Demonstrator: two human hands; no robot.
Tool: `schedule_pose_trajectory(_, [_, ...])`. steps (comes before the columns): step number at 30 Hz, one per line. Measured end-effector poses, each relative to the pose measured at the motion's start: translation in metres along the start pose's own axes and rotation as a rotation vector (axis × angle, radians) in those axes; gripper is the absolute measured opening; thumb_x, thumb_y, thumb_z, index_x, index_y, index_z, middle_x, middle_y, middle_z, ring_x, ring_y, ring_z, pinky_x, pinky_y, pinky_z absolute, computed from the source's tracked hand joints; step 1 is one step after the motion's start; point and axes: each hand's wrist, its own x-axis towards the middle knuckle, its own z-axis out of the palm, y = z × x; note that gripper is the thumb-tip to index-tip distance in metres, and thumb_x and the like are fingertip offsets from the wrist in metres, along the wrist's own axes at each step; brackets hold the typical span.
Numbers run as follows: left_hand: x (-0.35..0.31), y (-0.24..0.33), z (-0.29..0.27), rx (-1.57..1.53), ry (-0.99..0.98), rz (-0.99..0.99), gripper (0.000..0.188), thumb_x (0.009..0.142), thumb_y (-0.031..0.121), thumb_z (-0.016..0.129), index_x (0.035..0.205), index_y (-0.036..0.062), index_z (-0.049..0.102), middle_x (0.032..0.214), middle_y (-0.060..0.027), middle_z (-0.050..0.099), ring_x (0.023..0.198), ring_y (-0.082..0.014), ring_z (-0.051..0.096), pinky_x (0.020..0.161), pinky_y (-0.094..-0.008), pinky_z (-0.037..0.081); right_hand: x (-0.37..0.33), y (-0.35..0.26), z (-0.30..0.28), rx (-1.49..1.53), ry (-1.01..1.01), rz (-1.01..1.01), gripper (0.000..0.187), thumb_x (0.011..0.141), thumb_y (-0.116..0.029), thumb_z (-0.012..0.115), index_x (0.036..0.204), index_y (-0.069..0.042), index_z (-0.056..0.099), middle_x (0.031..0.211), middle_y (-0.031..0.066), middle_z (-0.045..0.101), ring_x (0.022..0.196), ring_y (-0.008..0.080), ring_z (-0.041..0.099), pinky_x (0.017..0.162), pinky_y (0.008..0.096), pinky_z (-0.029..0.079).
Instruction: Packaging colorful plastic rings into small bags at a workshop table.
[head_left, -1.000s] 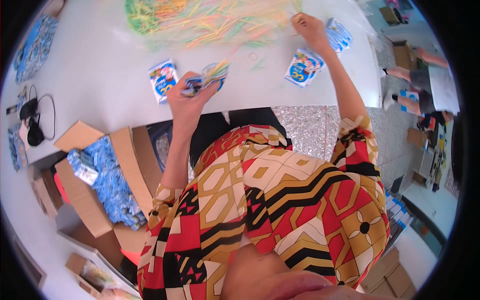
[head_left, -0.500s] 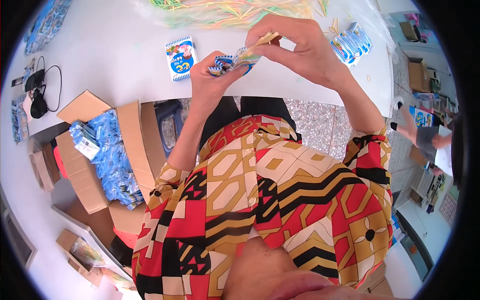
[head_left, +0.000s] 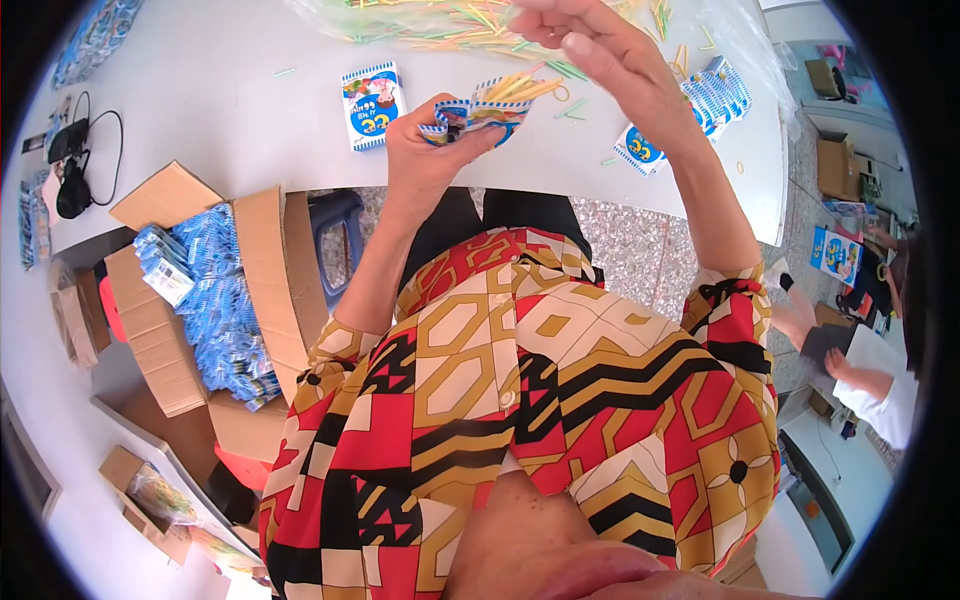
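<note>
Over the table my left hand (head_left: 425, 165) grips a small blue-and-white packet (head_left: 497, 118). Thin yellowish sticks (head_left: 522, 88) poke out of its top end. Behind the packet, partly in that same grip, is another folded bit of blue-and-white packaging. My right hand (head_left: 600, 50) hovers at the near side of a pile of coloured sticks (head_left: 440, 32), its fingers apart and holding nothing that I can see. The sticks are green, yellow and orange and lie on clear plastic. A separate printed packet (head_left: 373, 108) lies left of my left hand.
Several blue packets (head_left: 722, 98) lie overlapped at right, behind my right forearm. An open cardboard box (head_left: 262, 290) full of blue packaging (head_left: 228, 320) stands at lower left. Black corded items (head_left: 72, 180) lie at the table's left. Another person (head_left: 865, 370) is at far right.
My right hand has left the packet and moved up toward the stick pile, its fingers opening. The sticks now stay in the packet in my left hand.
</note>
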Motion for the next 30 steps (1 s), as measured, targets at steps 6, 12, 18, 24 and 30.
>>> schedule_pose_trajectory(6, [0.000,0.001,-0.001,-0.039,-0.050,-0.045,0.020,0.075,0.006,0.074,0.093,-0.0005,0.069,0.079,-0.0016,0.066,0.068,-0.0039,0.056,0.061,-0.0176,0.045,-0.032,0.033,0.005,0.151,-0.192,0.295,0.023,0.091,-0.008,0.053,0.113,-0.002,0.059,0.096,0.0015,0.063,0.091,0.0074,0.056,0.082,0.0209,0.045])
schedule_pose_trajectory(12, [0.000,0.005,0.004,0.013,0.000,-0.016,0.017,0.076,0.008,0.073,0.091,0.0002,0.069,0.079,-0.0010,0.066,0.067,-0.0031,0.055,0.060,-0.0175,0.044,-0.044,0.031,0.016,-0.091,0.038,0.051,0.016,0.089,-0.007,0.059,0.103,-0.001,0.062,0.092,0.0013,0.064,0.085,0.0074,0.057,0.077,0.0209,0.046])
schedule_pose_trajectory(18, [0.006,0.000,-0.003,0.055,-0.004,-0.008,0.015,0.077,0.009,0.073,0.089,0.0009,0.068,0.075,0.0000,0.064,0.066,-0.0042,0.055,0.059,-0.0178,0.043,-0.057,0.039,0.015,-0.174,0.222,0.071,0.015,0.090,-0.005,0.056,0.104,0.000,0.060,0.094,0.0041,0.065,0.085,0.0091,0.060,0.075,0.0234,0.049])
schedule_pose_trajectory(24, [0.007,0.000,0.004,0.044,0.122,-0.085,0.017,0.078,0.009,0.071,0.090,-0.0020,0.066,0.079,-0.0035,0.064,0.067,-0.0068,0.055,0.061,-0.0202,0.044,-0.093,0.070,0.002,-0.085,0.371,0.249,0.015,0.092,-0.005,0.053,0.105,0.001,0.056,0.093,0.0076,0.065,0.087,0.0103,0.062,0.073,0.0233,0.050])
schedule_pose_trajectory(30, [0.010,-0.007,0.007,-0.195,-0.040,-0.336,0.032,0.090,0.014,0.056,0.115,-0.0056,0.053,0.091,-0.0093,0.063,0.076,-0.0116,0.056,0.071,-0.0243,0.045,-0.140,0.099,-0.014,0.050,0.653,0.399,0.012,0.091,-0.004,0.053,0.102,0.000,0.056,0.087,0.0046,0.063,0.079,0.0071,0.058,0.070,0.0210,0.048])
